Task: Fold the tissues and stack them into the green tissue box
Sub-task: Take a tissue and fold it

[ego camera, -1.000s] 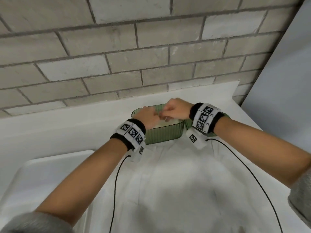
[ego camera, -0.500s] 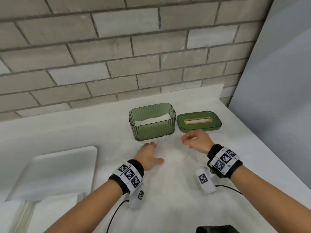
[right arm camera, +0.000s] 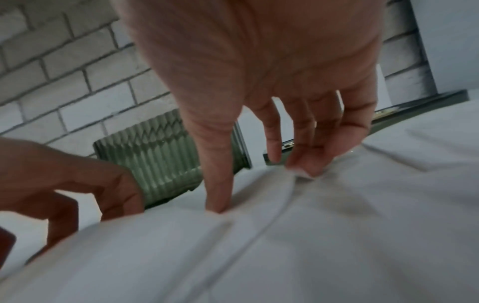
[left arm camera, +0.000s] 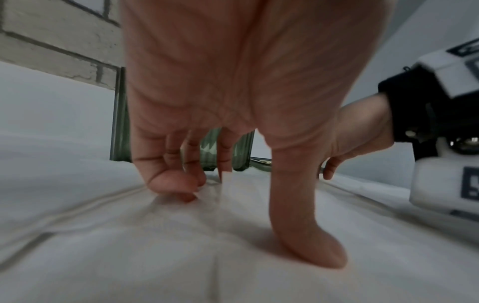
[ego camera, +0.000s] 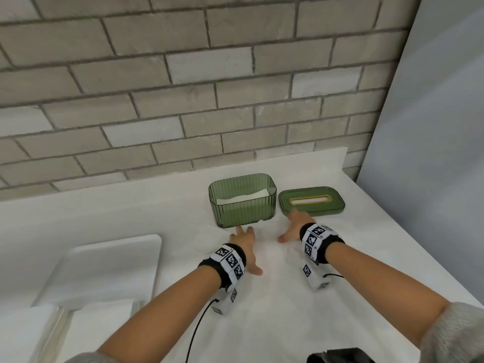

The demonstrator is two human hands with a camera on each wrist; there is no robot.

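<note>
The ribbed green tissue box [ego camera: 242, 208] stands open near the wall, with folded white tissues [ego camera: 246, 199] lying inside it. Its green lid [ego camera: 311, 205] lies flat just to the right. A white tissue [ego camera: 267, 260] is spread on the table in front of the box. My left hand [ego camera: 248, 250] rests on the tissue with its fingers spread; fingertips [left arm camera: 181, 190] and thumb touch the sheet [left arm camera: 233, 256]. My right hand [ego camera: 288, 226] touches the tissue [right arm camera: 337, 225] near the lid, with thumb and fingertips [right arm camera: 308, 170] on the wrinkled paper. Neither hand holds anything.
A white tray [ego camera: 104, 263] lies on the left of the white table, with white sheets [ego camera: 99, 318] in front of it. A brick wall runs behind the box and a grey panel [ego camera: 432, 153] closes the right side. A dark object [ego camera: 332, 357] shows at the bottom edge.
A second ago both hands were together over the box. They have come back toward me and now lie spread on the tissue on the table.
</note>
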